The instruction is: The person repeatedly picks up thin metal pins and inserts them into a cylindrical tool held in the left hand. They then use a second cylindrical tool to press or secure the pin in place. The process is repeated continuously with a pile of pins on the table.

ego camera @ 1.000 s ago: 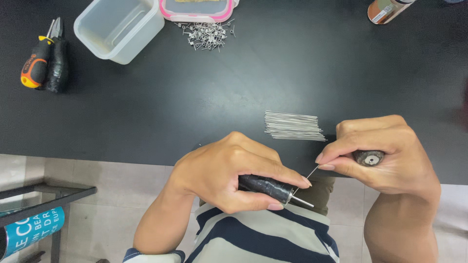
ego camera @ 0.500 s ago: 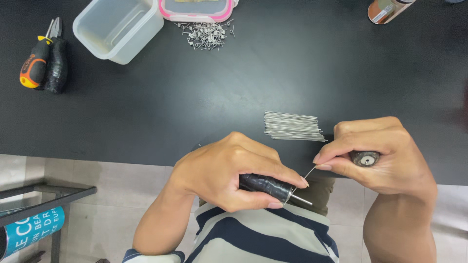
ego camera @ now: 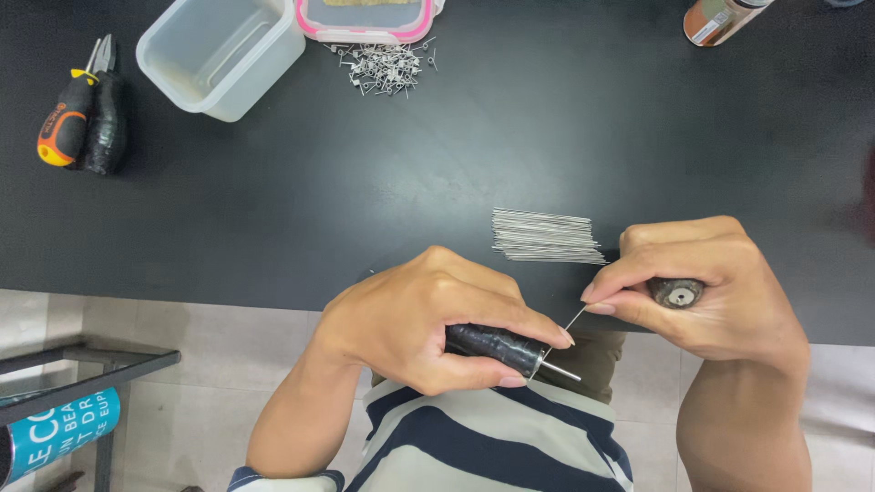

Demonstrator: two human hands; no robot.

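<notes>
Left hand [ego camera: 428,323] grip clenched on black tool handle [ego camera: 492,346], lower centre. Right hand [ego camera: 706,292] pinches thin wire [ego camera: 567,328] at the handle's metal tip, also holding a dark knob [ego camera: 676,292]. Wire bundle [ego camera: 544,236] on desk [ego camera: 456,182] just above; pliers [ego camera: 82,114] upper left.

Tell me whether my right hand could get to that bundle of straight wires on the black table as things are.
Probably yes: the bundle of straight wires lies just beside the right hand with nothing between them, though that hand's grip is taken up by a thin wire and a small dark tool.

A black tabletop [ego camera: 510,137] spans the view above a pale tiled floor [ego camera: 219,401], with a dark metal frame [ego camera: 87,369] at left.
</notes>
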